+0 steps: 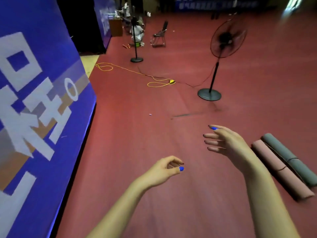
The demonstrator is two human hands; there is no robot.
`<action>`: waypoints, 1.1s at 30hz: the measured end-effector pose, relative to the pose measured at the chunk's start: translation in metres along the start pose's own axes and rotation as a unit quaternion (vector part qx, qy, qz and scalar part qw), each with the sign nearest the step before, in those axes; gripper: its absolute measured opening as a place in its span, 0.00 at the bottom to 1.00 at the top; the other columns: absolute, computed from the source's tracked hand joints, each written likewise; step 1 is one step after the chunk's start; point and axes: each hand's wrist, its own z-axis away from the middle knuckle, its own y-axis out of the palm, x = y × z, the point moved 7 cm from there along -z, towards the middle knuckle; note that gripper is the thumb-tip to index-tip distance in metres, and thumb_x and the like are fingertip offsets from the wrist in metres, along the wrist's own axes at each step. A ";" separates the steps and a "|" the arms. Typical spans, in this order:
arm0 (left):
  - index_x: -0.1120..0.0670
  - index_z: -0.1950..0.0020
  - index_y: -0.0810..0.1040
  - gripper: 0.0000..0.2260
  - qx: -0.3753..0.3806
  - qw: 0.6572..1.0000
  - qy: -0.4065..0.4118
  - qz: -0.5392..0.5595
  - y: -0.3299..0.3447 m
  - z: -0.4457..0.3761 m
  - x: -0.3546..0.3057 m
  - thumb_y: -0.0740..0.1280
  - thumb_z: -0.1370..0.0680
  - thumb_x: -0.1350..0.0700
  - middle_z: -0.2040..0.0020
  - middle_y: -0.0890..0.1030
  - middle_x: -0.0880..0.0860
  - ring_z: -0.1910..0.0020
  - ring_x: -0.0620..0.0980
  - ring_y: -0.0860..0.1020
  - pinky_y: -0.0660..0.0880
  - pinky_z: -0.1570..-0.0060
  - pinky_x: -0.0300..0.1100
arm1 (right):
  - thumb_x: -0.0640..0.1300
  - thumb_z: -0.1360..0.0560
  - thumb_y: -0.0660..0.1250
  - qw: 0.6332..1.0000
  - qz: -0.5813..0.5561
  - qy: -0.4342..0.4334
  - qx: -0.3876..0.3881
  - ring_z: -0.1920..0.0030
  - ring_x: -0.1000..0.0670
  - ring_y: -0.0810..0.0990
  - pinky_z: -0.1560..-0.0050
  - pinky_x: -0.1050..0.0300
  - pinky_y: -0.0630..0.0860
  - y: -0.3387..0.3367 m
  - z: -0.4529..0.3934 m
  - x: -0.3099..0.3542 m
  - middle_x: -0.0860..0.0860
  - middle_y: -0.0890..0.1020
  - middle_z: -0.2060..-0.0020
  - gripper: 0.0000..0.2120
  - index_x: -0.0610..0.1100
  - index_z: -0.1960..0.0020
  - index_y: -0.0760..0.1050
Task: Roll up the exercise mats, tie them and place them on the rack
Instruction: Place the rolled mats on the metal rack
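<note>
Two rolled mats lie side by side on the red floor at the right: a pink mat and a grey mat, each with a dark tie around its middle. My right hand hovers to the left of them with its fingers spread and relaxed, holding nothing. My left hand is lower and further left, its fingers loosely curled over bare floor, empty. No rack is in view.
A blue banner wall runs along the left. A standing fan and a second stand are ahead, with a yellow cable trailing across the floor. A chair and crouching people are far back.
</note>
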 end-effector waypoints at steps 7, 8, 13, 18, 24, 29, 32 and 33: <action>0.47 0.49 0.76 0.05 0.088 0.996 0.013 -0.009 0.094 -0.183 -0.057 0.68 0.22 0.57 0.53 0.78 0.47 0.56 0.42 0.75 0.73 0.49 0.38 | 0.44 0.20 0.60 0.992 -0.065 0.052 -0.091 0.55 0.45 0.81 0.50 0.50 0.78 -0.156 -0.099 -0.037 0.45 0.83 0.54 0.08 0.47 0.44 0.75; 0.47 0.49 0.77 0.05 0.092 0.996 0.010 -0.006 0.108 -0.206 -0.066 0.69 0.22 0.56 0.52 0.79 0.48 0.54 0.43 0.75 0.74 0.46 0.40 | 0.44 0.21 0.61 0.991 -0.070 0.061 -0.096 0.55 0.45 0.81 0.50 0.50 0.78 -0.176 -0.114 -0.039 0.44 0.83 0.54 0.08 0.47 0.44 0.75; 0.50 0.45 0.76 0.06 0.130 0.991 -0.018 -0.020 0.167 -0.319 -0.102 0.68 0.22 0.56 0.51 0.78 0.47 0.54 0.42 0.75 0.73 0.49 0.37 | 0.45 0.21 0.62 0.982 -0.099 0.090 -0.131 0.56 0.46 0.80 0.56 0.53 0.78 -0.278 -0.182 -0.040 0.44 0.83 0.53 0.09 0.45 0.42 0.75; 0.51 0.45 0.76 0.08 0.150 0.988 -0.037 -0.017 0.218 -0.426 -0.130 0.68 0.23 0.60 0.51 0.78 0.48 0.55 0.41 0.76 0.72 0.52 0.30 | 0.45 0.21 0.62 0.967 -0.123 0.121 -0.190 0.57 0.47 0.79 0.57 0.54 0.78 -0.393 -0.225 -0.037 0.44 0.82 0.54 0.08 0.45 0.43 0.74; 0.49 0.44 0.75 0.10 0.174 0.982 -0.075 -0.009 0.310 -0.566 -0.139 0.70 0.24 0.59 0.48 0.77 0.49 0.55 0.41 0.76 0.71 0.57 0.26 | 0.43 0.21 0.62 0.950 -0.123 0.143 -0.247 0.69 0.53 0.77 0.63 0.56 0.75 -0.540 -0.301 -0.040 0.46 0.81 0.60 0.08 0.44 0.44 0.75; 0.50 0.42 0.74 0.14 0.177 0.979 -0.104 0.002 0.384 -0.684 -0.166 0.72 0.25 0.57 0.46 0.76 0.51 0.52 0.42 0.76 0.71 0.56 0.26 | 0.44 0.21 0.61 0.953 -0.071 0.183 -0.232 0.58 0.47 0.77 0.57 0.55 0.74 -0.640 -0.374 -0.028 0.45 0.80 0.56 0.04 0.47 0.50 0.74; 0.52 0.40 0.73 0.13 0.179 0.978 -0.111 -0.011 0.428 -0.750 -0.197 0.69 0.23 0.59 0.47 0.76 0.50 0.53 0.43 0.76 0.71 0.55 0.29 | 0.44 0.21 0.61 0.952 -0.031 0.213 -0.218 0.57 0.47 0.71 0.60 0.57 0.70 -0.705 -0.397 -0.028 0.46 0.75 0.57 0.06 0.47 0.46 0.74; 0.52 0.39 0.73 0.13 0.177 0.978 -0.110 -0.016 0.442 -0.769 -0.209 0.69 0.23 0.59 0.47 0.76 0.50 0.53 0.43 0.76 0.70 0.56 0.29 | 0.43 0.21 0.61 0.949 -0.032 0.221 -0.224 0.58 0.47 0.71 0.60 0.57 0.70 -0.727 -0.402 -0.029 0.46 0.75 0.58 0.07 0.46 0.44 0.74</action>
